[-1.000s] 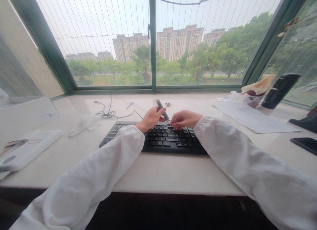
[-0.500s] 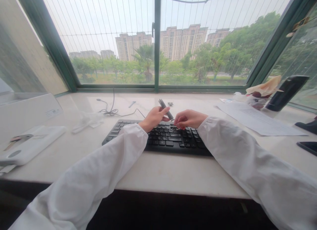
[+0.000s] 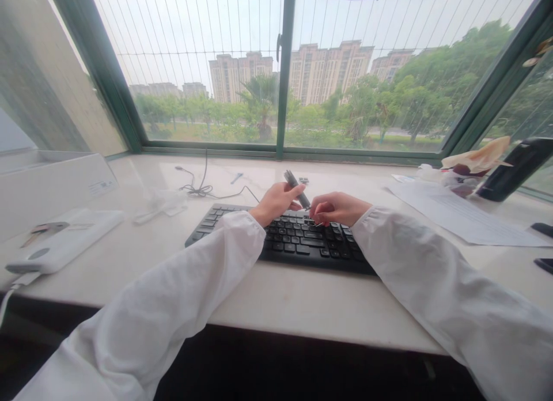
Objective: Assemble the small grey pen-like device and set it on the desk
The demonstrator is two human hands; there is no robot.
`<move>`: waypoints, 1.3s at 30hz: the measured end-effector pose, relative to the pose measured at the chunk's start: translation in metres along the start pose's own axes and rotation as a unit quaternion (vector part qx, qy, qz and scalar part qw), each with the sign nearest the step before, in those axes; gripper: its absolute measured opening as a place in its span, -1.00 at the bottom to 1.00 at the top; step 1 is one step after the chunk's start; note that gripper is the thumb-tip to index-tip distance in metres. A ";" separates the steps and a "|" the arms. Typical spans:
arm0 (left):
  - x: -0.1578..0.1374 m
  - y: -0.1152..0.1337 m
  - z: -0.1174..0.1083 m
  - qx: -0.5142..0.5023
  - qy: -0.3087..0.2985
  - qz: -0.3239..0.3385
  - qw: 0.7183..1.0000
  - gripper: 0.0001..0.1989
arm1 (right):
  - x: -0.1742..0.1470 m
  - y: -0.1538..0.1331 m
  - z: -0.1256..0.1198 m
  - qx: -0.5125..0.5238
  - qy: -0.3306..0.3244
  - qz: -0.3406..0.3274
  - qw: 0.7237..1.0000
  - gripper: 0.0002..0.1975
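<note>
A black keyboard [image 3: 298,245] lies flat on the pale windowsill desk [image 3: 276,300]. Over its far row of keys my left hand [image 3: 276,202] grips a dark, pen-like tool [image 3: 294,185], tilted with its tip down toward the keys. My right hand [image 3: 339,208] hovers just to the right of that tip, fingers curled and pinched close to the keys; what they pinch is too small to tell. Both arms wear white sleeves.
A thin cable [image 3: 203,189] trails behind the keyboard. A white flat device [image 3: 64,242] and a white box [image 3: 52,185] sit at the left. Paper sheets [image 3: 466,214], a black cylinder [image 3: 514,169] and crumpled wrapping [image 3: 470,159] lie at the right; dark objects [image 3: 545,263] at the right edge.
The view has shifted, so everything sits further right in the frame. The hands keep the same pose over the keyboard, the left still gripping the tool.
</note>
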State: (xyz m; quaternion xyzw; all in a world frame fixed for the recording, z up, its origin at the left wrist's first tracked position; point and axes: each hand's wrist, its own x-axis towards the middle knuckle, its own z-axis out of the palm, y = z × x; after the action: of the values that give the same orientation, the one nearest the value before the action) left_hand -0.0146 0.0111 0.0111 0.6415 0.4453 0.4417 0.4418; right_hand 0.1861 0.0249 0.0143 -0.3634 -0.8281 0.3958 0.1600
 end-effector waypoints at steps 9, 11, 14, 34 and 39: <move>-0.001 0.002 -0.003 0.028 0.013 -0.007 0.999 -0.67 | 0.003 0.006 0.002 -0.004 0.004 -0.011 1.000 -0.75; -0.001 0.002 -0.003 0.039 0.024 -0.007 0.999 -0.66 | 0.004 0.006 0.005 0.005 0.012 -0.007 1.000 -0.72; -0.001 0.003 -0.004 0.039 0.032 -0.006 0.999 -0.67 | 0.005 0.004 0.008 0.014 0.021 -0.001 1.000 -0.68; -0.003 0.007 -0.005 0.115 0.030 0.021 0.993 -0.67 | 0.005 0.008 0.006 -0.043 0.041 -0.027 0.998 -0.68; -0.002 0.006 -0.006 0.123 0.027 0.029 0.992 -0.67 | 0.003 0.006 0.004 -0.067 0.038 -0.036 0.996 -0.72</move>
State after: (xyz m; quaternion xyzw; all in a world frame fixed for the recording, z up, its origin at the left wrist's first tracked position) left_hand -0.0196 0.0092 0.0174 0.6918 0.4890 0.4130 0.3342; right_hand 0.1845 0.0277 0.0075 -0.3583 -0.8584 0.3194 0.1812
